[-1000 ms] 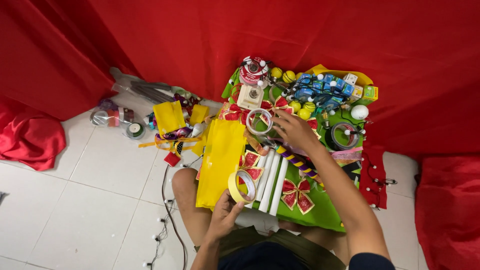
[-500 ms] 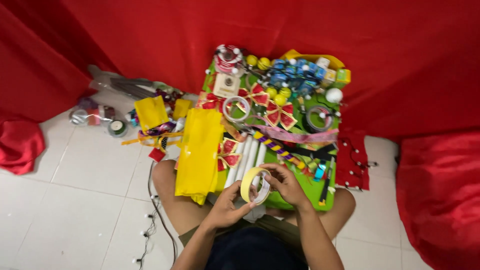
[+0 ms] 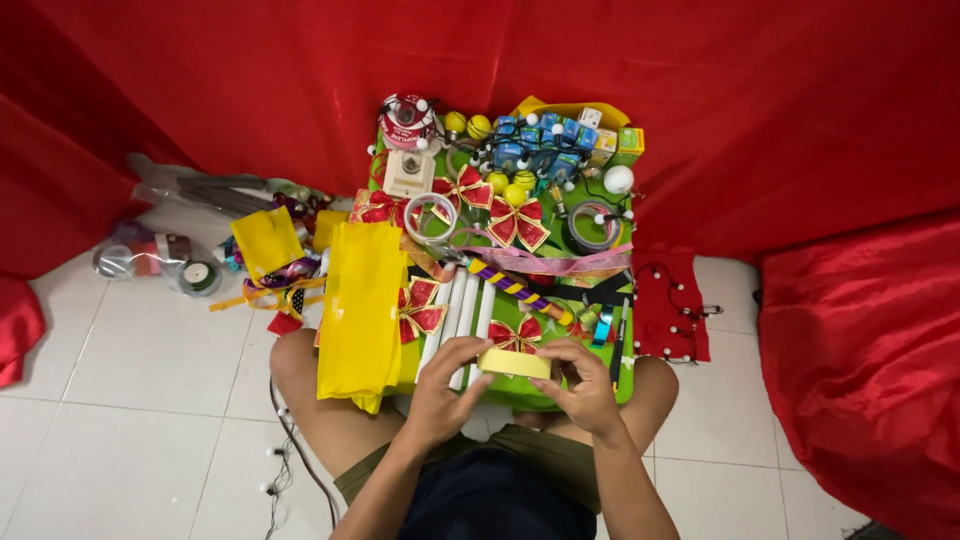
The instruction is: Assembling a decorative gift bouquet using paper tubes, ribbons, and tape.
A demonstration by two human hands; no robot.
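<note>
Both my hands hold a roll of yellow tape (image 3: 513,362) just above my lap, seen edge-on. My left hand (image 3: 445,393) grips its left side and my right hand (image 3: 583,383) grips its right side, thumbs on top. Just beyond the roll lie white tubes (image 3: 460,312), a red bow (image 3: 516,334) and a purple and yellow striped stick (image 3: 518,290) on a green board (image 3: 545,394) across my knees. A yellow sheet (image 3: 361,310) lies to the left of the tubes.
The board's far end holds a clear tape ring (image 3: 431,219), a grey tape ring (image 3: 590,227), more red bows, yellow balls, blue boxes and string lights. Ribbon, a yellow bag (image 3: 265,240) and tape rolls (image 3: 196,276) lie on the white tiles at left. Red cloth (image 3: 850,330) surrounds everything.
My right hand came back from the clear tape ring at the far end and joined my left hand on the yellow tape roll. The roll has turned flat, edge-on. The view shifted right.
</note>
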